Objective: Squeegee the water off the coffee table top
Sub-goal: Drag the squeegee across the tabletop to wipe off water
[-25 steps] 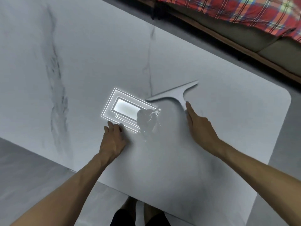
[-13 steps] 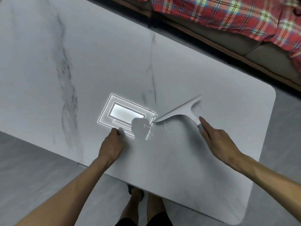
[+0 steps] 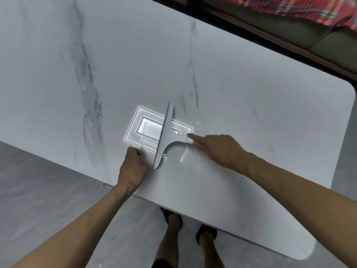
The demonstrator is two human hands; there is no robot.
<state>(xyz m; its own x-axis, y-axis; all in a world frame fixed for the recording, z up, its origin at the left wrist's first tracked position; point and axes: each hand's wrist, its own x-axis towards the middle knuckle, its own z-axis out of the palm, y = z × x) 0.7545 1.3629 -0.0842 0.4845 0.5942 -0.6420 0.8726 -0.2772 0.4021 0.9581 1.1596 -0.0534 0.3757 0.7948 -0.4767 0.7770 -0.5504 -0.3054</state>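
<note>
Far left of the squeegee (image 3: 164,138): dark grey veins (image 3: 87,89) running through the pale coffee table top (image 3: 251,93). Just left of its near blade end: left hand (image 3: 133,167), fingers curled under into a loose fist, gripping nothing, knuckles down on the top; touching the blade tip or just beside it, cannot tell which. Squeegee itself: blade edge down on the top, close to the near edge, running from near to far. Directly under the blade: bright rectangular light reflection (image 3: 149,130). Right of the blade: short handle, held by the right hand (image 3: 218,149), forefinger laid straight along it, other fingers tucked round below, thumb hidden. Around the handle: thin glinting streaks of water (image 3: 182,157). Far right and beyond: plaid blanket (image 3: 309,8) over a sofa (image 3: 289,31). Nearer than the squeegee, past the table's edge: two feet (image 3: 173,219) on grey floor (image 3: 38,190).
</note>
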